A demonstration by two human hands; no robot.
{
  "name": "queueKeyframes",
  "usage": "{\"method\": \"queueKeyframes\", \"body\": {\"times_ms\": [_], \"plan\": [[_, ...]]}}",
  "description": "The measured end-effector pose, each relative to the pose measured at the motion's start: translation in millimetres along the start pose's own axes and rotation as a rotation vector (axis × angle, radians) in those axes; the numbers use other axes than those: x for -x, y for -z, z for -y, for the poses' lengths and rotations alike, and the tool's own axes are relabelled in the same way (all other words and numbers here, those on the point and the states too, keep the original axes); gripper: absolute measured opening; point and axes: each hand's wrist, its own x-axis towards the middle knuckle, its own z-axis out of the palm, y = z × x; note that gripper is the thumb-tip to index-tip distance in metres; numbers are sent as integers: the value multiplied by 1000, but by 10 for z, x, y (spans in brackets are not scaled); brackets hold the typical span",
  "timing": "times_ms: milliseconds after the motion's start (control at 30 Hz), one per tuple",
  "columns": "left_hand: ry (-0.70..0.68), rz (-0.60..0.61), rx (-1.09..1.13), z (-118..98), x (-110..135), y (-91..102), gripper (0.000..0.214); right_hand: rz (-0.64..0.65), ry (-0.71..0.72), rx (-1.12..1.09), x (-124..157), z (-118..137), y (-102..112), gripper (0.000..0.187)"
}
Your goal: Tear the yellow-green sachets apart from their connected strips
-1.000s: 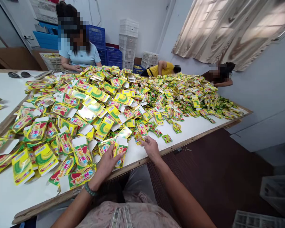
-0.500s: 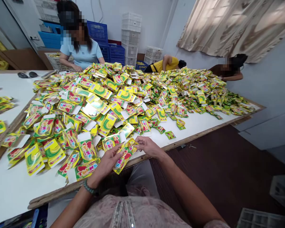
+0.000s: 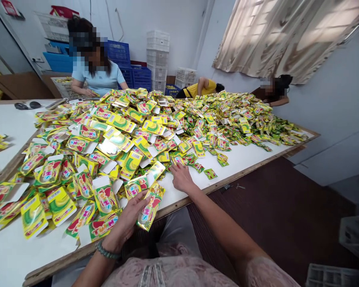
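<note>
My left hand (image 3: 132,211) is closed around a yellow and green printed carton (image 3: 151,207), with its thumb lying across the front. The carton is tilted in front of the table edge, with its printed face toward me. My right hand (image 3: 182,177) is empty as far as I can see, reaching palm down to the near side of the heap. Its fingers are apart and touch the small shiny sachets (image 3: 188,158) there; the fingertips are partly hidden. Beside my left hand lie more cartons, among them one with a white flap (image 3: 105,195).
A big heap of cartons (image 3: 119,121) and sachets covers much of the white table (image 3: 227,169), which has a wooden edge (image 3: 209,190). Three people sit or lean around it. Sunglasses (image 3: 26,105) lie at the far left. Stacked crates (image 3: 157,59) stand behind.
My right hand has left the top of the carton and moved forward to the sachets. My left hand keeps the carton, now lower and more upright. The whole view has shifted slightly.
</note>
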Motion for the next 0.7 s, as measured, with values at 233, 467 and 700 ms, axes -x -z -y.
{"method": "queueKeyframes", "body": {"times_ms": [233,467,700], "plan": [[-68,6,-49,-6,-11,91,40,-121,-136,-228,19,-83,-87,19],[-95,-20,-147,-43,-33,47,49,-57,-388,-1433,301,362,78,33],[-153,98,-182,-11,0,88,54,177,-266,-1394,365,485,99,26]]}}
